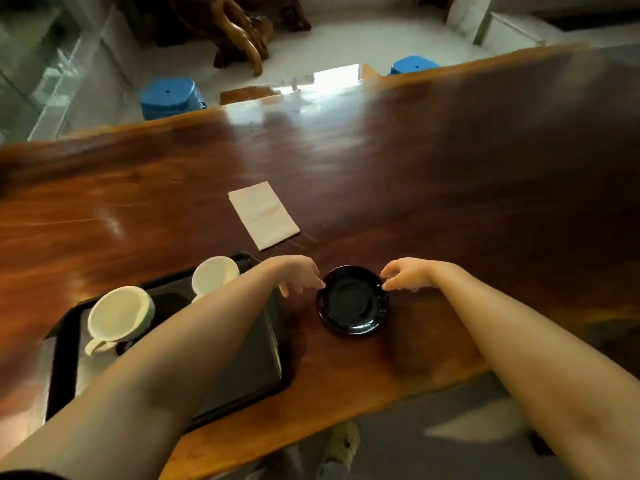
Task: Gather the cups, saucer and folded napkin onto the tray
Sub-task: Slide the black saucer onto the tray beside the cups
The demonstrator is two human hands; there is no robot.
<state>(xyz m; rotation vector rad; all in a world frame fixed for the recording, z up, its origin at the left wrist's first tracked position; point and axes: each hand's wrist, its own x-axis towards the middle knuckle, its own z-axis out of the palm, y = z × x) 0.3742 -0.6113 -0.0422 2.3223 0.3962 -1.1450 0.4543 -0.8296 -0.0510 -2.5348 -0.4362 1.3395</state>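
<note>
A black saucer point(353, 301) lies on the wooden table just right of a black tray point(252, 368). My left hand point(298, 273) touches the saucer's left rim with its fingertips, and my right hand point(405, 273) pinches its upper right rim. Whether the saucer is lifted off the table I cannot tell. Two white cups stand on the tray: one with a handle point(119, 317) at the left and another point(214, 277) at the tray's far corner, partly behind my left forearm. A folded white napkin point(263, 214) lies flat on the table beyond the saucer.
The long wooden table point(450, 174) stretches far to the right and back. Two blue stools point(169, 97) point(412, 65) stand behind its far edge. The near table edge runs just below the tray.
</note>
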